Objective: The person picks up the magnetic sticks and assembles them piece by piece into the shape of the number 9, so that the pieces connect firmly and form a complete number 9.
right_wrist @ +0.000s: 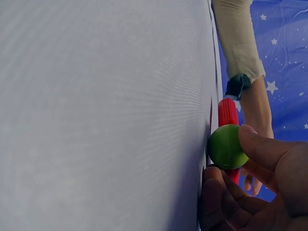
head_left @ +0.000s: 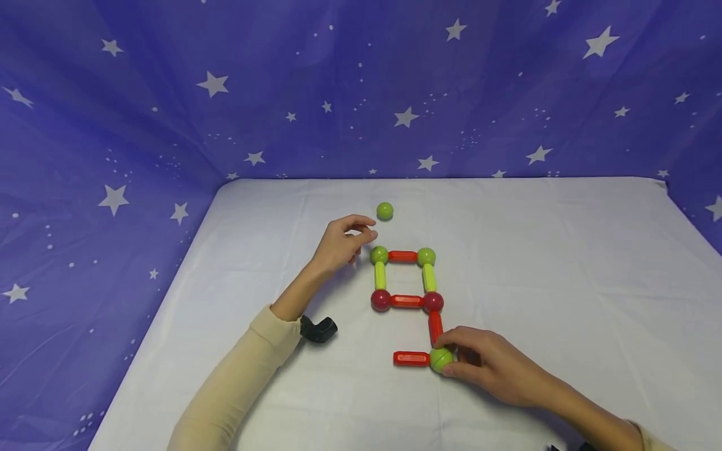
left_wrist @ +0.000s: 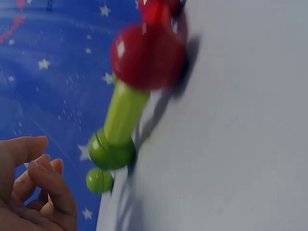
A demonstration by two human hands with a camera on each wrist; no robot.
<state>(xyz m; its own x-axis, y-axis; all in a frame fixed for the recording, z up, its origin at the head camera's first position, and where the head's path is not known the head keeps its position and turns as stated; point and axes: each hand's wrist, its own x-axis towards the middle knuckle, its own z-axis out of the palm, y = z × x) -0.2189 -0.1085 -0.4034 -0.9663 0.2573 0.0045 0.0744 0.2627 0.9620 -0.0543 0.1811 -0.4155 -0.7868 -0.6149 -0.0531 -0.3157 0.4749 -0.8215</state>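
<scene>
Magnetic balls and rods form a figure on the white cloth. Its square has two green balls at the far corners, one of them a green ball (head_left: 379, 255) on the left, and two dark red balls, including the near-left red ball (head_left: 380, 300). Red rods and yellow-green rods join them. From the near-right corner a red rod (head_left: 435, 328) runs to a green ball (head_left: 442, 360), with another red rod (head_left: 411, 359) on its left. My right hand (head_left: 499, 366) pinches this ball between thumb and fingers. My left hand (head_left: 343, 241) hovers beside the far-left corner, loosely curled and holding nothing.
A loose green ball (head_left: 385, 211) lies beyond the square, just past my left fingertips. A black wrist-camera mount (head_left: 319, 330) sticks out from the left cuff. Behind the white table (head_left: 564, 250) hangs a blue curtain (head_left: 361, 81) with white stars.
</scene>
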